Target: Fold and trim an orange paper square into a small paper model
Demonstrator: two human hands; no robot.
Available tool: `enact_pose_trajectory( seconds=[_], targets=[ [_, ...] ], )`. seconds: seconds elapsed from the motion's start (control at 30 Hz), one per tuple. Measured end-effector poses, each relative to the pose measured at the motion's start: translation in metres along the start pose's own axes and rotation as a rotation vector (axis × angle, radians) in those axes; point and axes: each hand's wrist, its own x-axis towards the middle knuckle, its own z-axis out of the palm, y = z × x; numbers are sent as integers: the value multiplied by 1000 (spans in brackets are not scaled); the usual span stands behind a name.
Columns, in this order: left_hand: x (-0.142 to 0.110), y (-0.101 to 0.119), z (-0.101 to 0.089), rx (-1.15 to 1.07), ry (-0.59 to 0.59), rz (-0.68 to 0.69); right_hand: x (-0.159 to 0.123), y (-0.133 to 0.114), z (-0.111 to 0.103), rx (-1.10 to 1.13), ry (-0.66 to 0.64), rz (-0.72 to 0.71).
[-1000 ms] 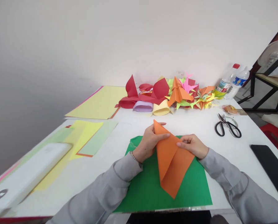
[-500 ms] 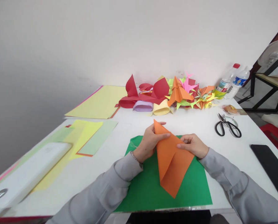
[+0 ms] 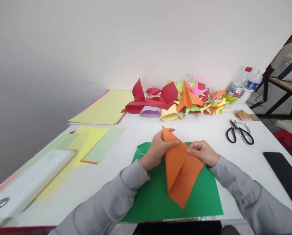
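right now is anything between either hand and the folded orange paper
Nothing visible is: the left hand and right hand both pinch the folded orange paper directly. The green sheet lies beneath; the black-handled scissors sit off to the right.

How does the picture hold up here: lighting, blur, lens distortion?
Head view: soft light, the wall darker toward the left, no harsh glare on the table; head view: left hand, right hand and orange paper reasonably sharp; head view: white device at lower left looks stretched, probably by a wide lens.
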Motion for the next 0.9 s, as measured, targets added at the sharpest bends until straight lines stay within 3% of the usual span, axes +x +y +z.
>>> enact_pose_trajectory(
  seconds=[0.37, 0.9],
  targets=[
    [9, 4, -8, -140, 45, 53, 0, 1, -3, -19, 41, -17],
    [15, 4, -14, -172, 82, 92, 3, 0, -13, -115, 107, -63]
  ],
)
